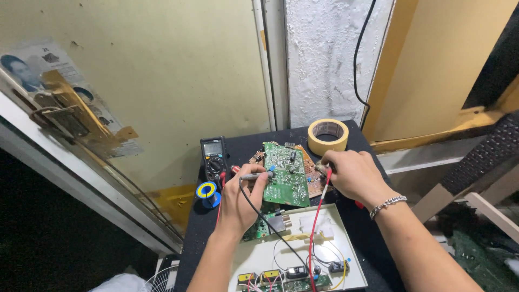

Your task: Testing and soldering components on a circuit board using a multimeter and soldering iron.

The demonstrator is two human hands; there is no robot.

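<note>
On a small black desk point(243, 148) set against a pale wall, a green circuit board point(285, 174) stands tilted up, its soldered face toward the camera, with a brown board point(312, 178) just behind its right edge. The left hand point(241, 199) has its fingers closed around a slim probe point(254, 176) whose blue-tipped end touches the green board's left edge; a black lead point(265, 217) runs down from it. The right hand point(351, 176) is curled shut at the board's right side, pinching a second probe from which a red lead point(318, 216) drops toward the bottom of the view. Both leads cross an open white casing point(348, 238) that lies near the desk's front edge and holds smaller boards and wiring. A black multimeter point(213, 156) lies left of the green board, a spool of solder with a blue and yellow rim point(207, 191) just in front of it. A roll of yellowish masking tape point(327, 136) sits behind the right hand, which wears a chain bracelet point(387, 204) at the wrist.
</note>
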